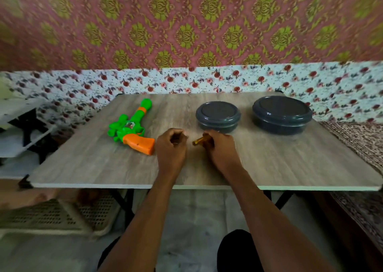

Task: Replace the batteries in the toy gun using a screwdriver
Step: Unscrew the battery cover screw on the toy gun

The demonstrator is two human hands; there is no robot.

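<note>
A green and orange toy gun [132,129] lies on the wooden table [269,163], left of centre, its orange grip toward me and its barrel pointing away. Just right of the grip is my left hand [172,147], fingers curled inward; a small dark shape shows among them, too unclear to name. My right hand [220,147] grips a screwdriver [200,141] by its amber handle, whose end sticks out toward the left hand. The screwdriver's shaft is hidden. A small gap of table separates the two hands.
Two dark grey round lidded containers stand at the back: a smaller one [218,116] just beyond my right hand and a larger one [281,114] to its right. Floral cloth hangs behind the table. A white rack [22,124] stands off the left edge.
</note>
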